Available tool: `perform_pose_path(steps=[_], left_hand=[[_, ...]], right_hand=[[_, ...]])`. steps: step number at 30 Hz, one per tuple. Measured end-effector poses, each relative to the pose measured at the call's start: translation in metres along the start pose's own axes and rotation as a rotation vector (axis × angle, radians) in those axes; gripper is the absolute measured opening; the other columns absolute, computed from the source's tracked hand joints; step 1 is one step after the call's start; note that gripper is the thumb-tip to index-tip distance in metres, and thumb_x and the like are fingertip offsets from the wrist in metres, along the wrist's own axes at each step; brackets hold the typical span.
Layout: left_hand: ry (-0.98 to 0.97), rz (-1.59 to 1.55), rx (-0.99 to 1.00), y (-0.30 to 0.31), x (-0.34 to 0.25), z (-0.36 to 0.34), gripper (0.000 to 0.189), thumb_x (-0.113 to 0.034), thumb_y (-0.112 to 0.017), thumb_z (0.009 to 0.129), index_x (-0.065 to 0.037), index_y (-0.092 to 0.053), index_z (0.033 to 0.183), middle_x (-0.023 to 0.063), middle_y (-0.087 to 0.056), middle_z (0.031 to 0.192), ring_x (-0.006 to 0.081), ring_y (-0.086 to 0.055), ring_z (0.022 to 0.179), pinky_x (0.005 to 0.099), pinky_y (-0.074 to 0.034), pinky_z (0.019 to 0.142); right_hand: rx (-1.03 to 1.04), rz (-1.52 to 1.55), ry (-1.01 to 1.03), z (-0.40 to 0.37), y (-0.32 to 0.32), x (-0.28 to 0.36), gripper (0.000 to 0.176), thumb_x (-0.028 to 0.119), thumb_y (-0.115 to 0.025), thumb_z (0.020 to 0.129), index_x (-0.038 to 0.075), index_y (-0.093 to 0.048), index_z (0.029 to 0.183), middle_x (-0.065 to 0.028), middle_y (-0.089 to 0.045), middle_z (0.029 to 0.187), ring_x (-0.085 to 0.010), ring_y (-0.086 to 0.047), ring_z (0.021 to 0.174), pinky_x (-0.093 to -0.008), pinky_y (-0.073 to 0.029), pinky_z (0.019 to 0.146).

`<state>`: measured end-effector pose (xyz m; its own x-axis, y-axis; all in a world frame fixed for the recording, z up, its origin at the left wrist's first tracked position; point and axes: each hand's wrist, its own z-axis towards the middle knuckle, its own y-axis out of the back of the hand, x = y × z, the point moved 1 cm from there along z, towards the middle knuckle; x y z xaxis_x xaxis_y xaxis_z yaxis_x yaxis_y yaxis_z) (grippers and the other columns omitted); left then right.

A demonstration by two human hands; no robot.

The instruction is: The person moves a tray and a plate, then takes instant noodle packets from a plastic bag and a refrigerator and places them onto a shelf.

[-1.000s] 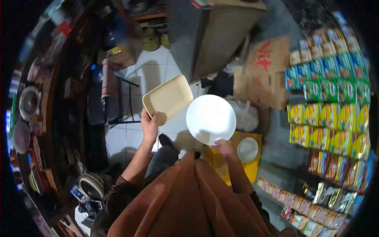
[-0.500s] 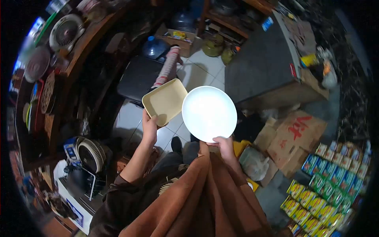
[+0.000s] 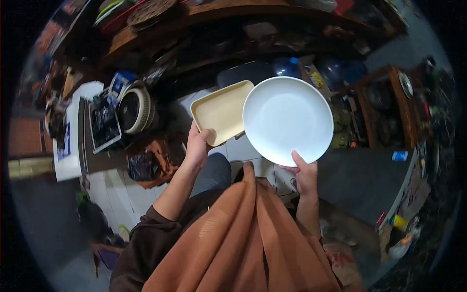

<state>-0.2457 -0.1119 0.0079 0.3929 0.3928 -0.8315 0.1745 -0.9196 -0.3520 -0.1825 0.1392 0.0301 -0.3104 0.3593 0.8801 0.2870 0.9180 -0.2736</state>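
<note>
My left hand (image 3: 198, 146) grips a shallow cream rectangular tray (image 3: 221, 112) by its near left corner, thumb over the rim and fingers underneath. A round white plate (image 3: 288, 117) is in my right hand (image 3: 304, 173), pinched at its near edge with the thumb on top. Both dishes are held up in front of my body, with the inside facing me, and nothing lies in either. The plate's left edge overlaps the tray's right end in this view. Brown cloth (image 3: 243, 238) hangs down over my chest below the hands.
A fan (image 3: 134, 109) stands to the left beside a white-topped surface (image 3: 68, 155). A wooden shelf (image 3: 219, 12) with household items runs along the far side. Blue water jugs (image 3: 287, 68) and a wooden rack (image 3: 389, 97) stand beyond the plate. A dark grey tabletop (image 3: 369, 175) lies at right.
My view has turned left, bringing the long shelf across the top and taking the sachets at right out of sight. Both dishes stay held, with the plate now higher and nearer.
</note>
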Motion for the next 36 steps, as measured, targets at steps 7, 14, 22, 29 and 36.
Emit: perform_pose_path(steps=[7, 14, 22, 29, 36], left_hand=[[-0.071, -0.080, -0.229, 0.043, -0.038, 0.005, 0.050, 0.001, -0.037, 0.074, -0.004, -0.028, 0.122, 0.0150, -0.048, 0.109, 0.0250, -0.057, 0.090, 0.0349, -0.054, 0.065], [-0.149, -0.221, -0.266, 0.108, -0.094, 0.044, 0.049, 0.002, -0.040, 0.074, -0.002, -0.027, 0.122, 0.0160, -0.047, 0.111, 0.0259, -0.057, 0.091, 0.0355, -0.055, 0.065], [-0.317, -0.253, -0.382, 0.209, -0.152, 0.070, 0.049, -0.003, -0.046, 0.076, -0.002, -0.027, 0.121, 0.0158, -0.047, 0.110, 0.0242, -0.057, 0.093, 0.0338, -0.056, 0.065], [-0.325, -0.185, -0.502, 0.228, -0.174, 0.095, 0.047, 0.001, -0.047, 0.074, -0.002, -0.034, 0.119, 0.0113, -0.048, 0.109, 0.0183, -0.051, 0.098, 0.0293, -0.044, 0.083], [-0.430, 0.025, -0.539, 0.225, -0.207, 0.136, 0.044, 0.002, -0.044, 0.076, 0.000, -0.035, 0.119, 0.0097, -0.048, 0.110, 0.0144, -0.045, 0.102, 0.0263, -0.034, 0.090]], right_hand=[[0.242, -0.131, -0.065, 0.050, -0.064, 0.014, 0.038, 0.008, -0.051, 0.081, -0.005, -0.038, 0.115, -0.0148, -0.055, 0.099, -0.0220, -0.061, 0.079, -0.0306, -0.055, 0.059], [0.424, -0.194, -0.020, 0.103, -0.177, 0.011, 0.035, 0.010, -0.054, 0.080, -0.008, -0.044, 0.109, -0.0154, -0.056, 0.094, -0.0199, -0.061, 0.077, -0.0284, -0.055, 0.058], [0.475, -0.250, 0.013, 0.146, -0.315, 0.008, 0.033, 0.010, -0.054, 0.081, -0.009, -0.046, 0.106, -0.0150, -0.057, 0.092, -0.0187, -0.060, 0.074, -0.0272, -0.053, 0.057], [0.554, -0.315, -0.026, 0.175, -0.362, 0.009, 0.028, 0.012, -0.055, 0.082, -0.006, -0.049, 0.103, -0.0124, -0.057, 0.090, -0.0169, -0.059, 0.072, -0.0272, -0.051, 0.057], [0.508, -0.449, 0.029, 0.246, -0.362, 0.019, 0.029, 0.011, -0.059, 0.080, -0.005, -0.051, 0.104, -0.0081, -0.057, 0.094, -0.0139, -0.053, 0.086, -0.0258, -0.042, 0.077]])
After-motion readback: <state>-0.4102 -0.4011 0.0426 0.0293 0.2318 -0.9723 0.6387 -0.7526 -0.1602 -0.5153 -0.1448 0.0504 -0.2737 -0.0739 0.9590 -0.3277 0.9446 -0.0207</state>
